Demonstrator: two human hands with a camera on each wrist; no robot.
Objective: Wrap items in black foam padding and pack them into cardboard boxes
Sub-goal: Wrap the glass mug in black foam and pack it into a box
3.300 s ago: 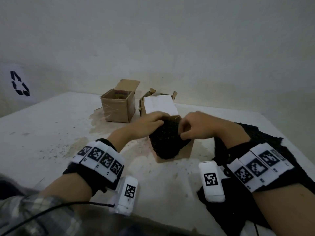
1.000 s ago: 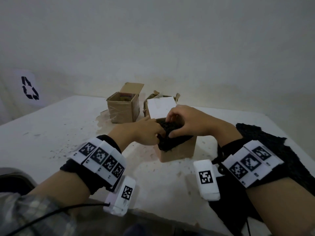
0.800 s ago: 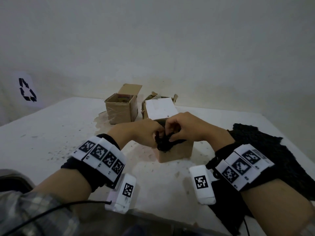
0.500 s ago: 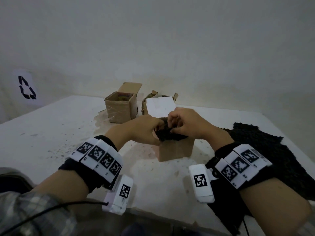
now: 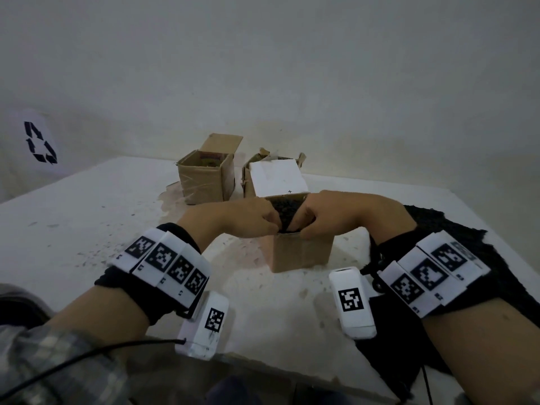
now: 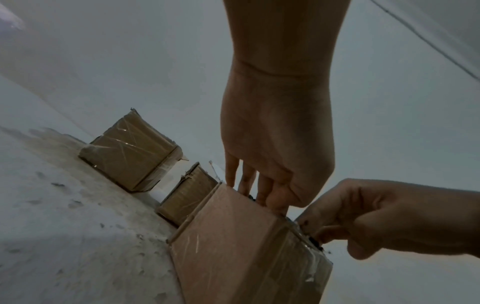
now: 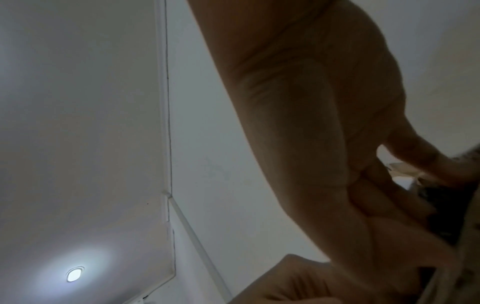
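A small brown cardboard box (image 5: 301, 252) stands on the white table (image 5: 87, 217) just ahead of me. Black foam padding (image 5: 287, 209) fills its open top, and whatever it wraps is hidden. My left hand (image 5: 270, 222) comes in from the left, its curled fingers gripping the foam at the rim. My right hand (image 5: 302, 220) mirrors it from the right, fingers inside and thumb on the front rim. The left wrist view shows the left hand's fingers (image 6: 249, 189) dipping into the box (image 6: 246, 246) while my right hand (image 6: 319, 234) pinches foam at the corner.
A white flap (image 5: 277, 176) stands up behind the near box. At the back an open cardboard box (image 5: 204, 182) holds something colourful, with a torn box (image 5: 248, 173) next to it. A large black foam sheet (image 5: 467, 244) lies under my right forearm. The wall is close behind.
The foam bundle, which hung over the box's front, has been worked down into the opening. Both hands have dropped to the rim, one on each side.
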